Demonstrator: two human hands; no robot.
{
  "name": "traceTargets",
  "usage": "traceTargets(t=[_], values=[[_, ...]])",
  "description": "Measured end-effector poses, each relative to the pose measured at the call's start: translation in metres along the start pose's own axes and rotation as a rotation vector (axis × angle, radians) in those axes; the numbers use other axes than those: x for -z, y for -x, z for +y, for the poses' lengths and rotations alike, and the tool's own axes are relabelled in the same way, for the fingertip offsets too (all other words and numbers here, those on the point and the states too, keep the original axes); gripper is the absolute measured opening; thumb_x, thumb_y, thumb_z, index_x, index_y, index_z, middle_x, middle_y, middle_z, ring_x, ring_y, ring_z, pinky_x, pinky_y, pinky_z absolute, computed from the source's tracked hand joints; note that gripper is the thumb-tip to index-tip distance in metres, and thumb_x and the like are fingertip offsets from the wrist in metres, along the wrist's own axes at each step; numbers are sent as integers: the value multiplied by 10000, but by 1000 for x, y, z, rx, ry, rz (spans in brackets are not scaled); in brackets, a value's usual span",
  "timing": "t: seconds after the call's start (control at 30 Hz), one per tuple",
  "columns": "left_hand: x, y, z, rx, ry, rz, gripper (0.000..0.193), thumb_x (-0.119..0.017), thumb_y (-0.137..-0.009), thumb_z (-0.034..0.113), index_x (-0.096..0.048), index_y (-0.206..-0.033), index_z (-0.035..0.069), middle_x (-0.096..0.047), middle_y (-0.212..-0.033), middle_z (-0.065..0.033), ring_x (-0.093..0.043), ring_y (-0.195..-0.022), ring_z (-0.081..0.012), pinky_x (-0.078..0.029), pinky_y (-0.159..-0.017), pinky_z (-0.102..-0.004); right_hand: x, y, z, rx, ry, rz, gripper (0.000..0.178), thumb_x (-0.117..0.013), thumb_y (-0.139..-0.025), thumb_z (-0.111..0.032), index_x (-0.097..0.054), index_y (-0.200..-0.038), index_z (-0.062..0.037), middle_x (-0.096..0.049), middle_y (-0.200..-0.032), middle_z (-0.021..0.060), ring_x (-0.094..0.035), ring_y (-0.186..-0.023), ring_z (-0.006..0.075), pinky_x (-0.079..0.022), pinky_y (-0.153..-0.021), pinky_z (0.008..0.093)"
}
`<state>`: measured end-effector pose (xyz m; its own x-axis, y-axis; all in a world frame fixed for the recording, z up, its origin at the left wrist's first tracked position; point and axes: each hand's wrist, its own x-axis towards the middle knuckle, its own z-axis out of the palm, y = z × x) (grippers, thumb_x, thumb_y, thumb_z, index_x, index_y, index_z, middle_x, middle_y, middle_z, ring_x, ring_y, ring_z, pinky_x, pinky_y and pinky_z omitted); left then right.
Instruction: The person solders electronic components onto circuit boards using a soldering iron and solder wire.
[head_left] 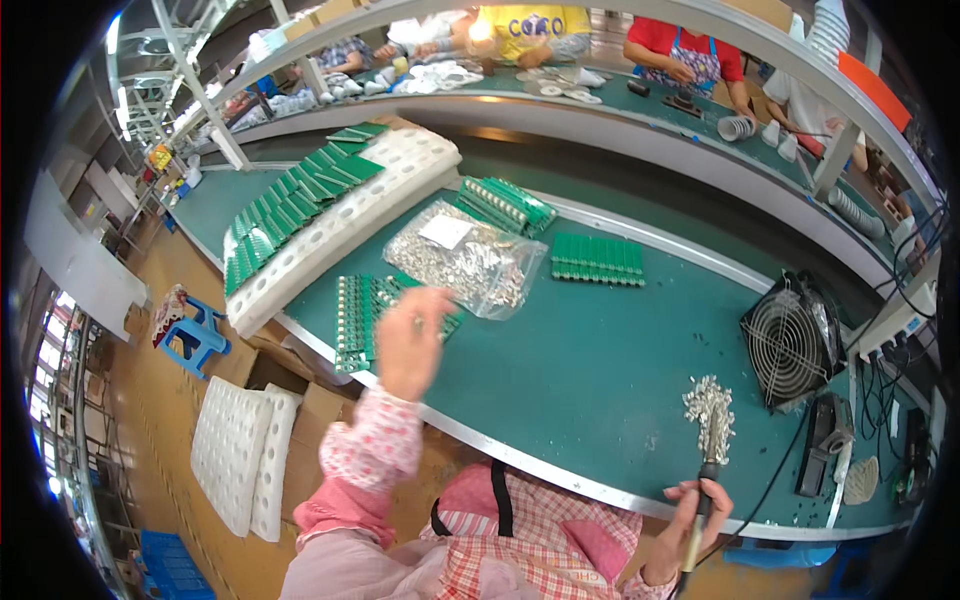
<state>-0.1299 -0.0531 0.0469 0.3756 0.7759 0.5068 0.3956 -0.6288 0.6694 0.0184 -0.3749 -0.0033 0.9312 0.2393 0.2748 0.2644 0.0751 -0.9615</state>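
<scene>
My right hand [690, 515] is wrapped round the handle of a soldering iron [709, 472], which points away from me. The iron's metal end lies against a small heap of silvery metal parts [712, 405]. My left hand [412, 340] is raised over the near-left edge of the bench with its fingers curled in; whatever they may hold is hidden. Beneath and beside it lie green circuit board strips [355, 318] with metal parts along them, partly covered by the hand. Just beyond it rests a clear plastic bag [480, 262] full of small metal parts with a white label.
More green boards [598, 260] and a stacked bundle [505, 205] lie farther back. A white foam tray [400, 165] carries many boards on the left. A black fan [785, 340], an iron stand [825, 445] and cables stand at right. Several people work across the conveyor.
</scene>
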Motion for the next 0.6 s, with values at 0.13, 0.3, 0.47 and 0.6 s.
traceTargets(t=[0.13,0.3,0.47,0.6], values=[[44,2,-68,-12,-711,182,349,-638,-845,346,-634,-977,22,-632,-997,-177,-596,-938,-356,-458,-843,-425,41,-16,-19,178,210,198,170,-471,-933,-74,-501,-1088,-12,-564,-824,103,-557,-680,161,-484,-677,292],[117,9,-178,383,-739,27,660,-604,-840,527,-571,-1199,-26,-566,-1187,-225,-539,-1097,-349,-412,-959,-402,81,-65,-21,30,93,410,192,-490,-957,-145,-519,-1101,-22,-589,-811,87,-570,-665,130,-498,-636,263],[62,2,-189,403,-611,129,660,-547,-870,533,-528,-1272,10,-551,-1210,-206,-532,-1108,-345,-400,-956,-400,145,-94,-21,61,96,565,217,-501,-963,-180,-492,-1127,-37,-597,-791,68,-562,-625,101,-495,-583,242],[67,-7,-243,438,-213,292,615,-624,-850,447,-536,-1263,-1,-573,-1238,-159,-560,-1088,-274,-414,-943,-345,164,-113,-6,120,133,555,217,-537,-950,-227,-487,-1077,-58,-605,-757,47,-558,-588,80,-493,-537,216]])
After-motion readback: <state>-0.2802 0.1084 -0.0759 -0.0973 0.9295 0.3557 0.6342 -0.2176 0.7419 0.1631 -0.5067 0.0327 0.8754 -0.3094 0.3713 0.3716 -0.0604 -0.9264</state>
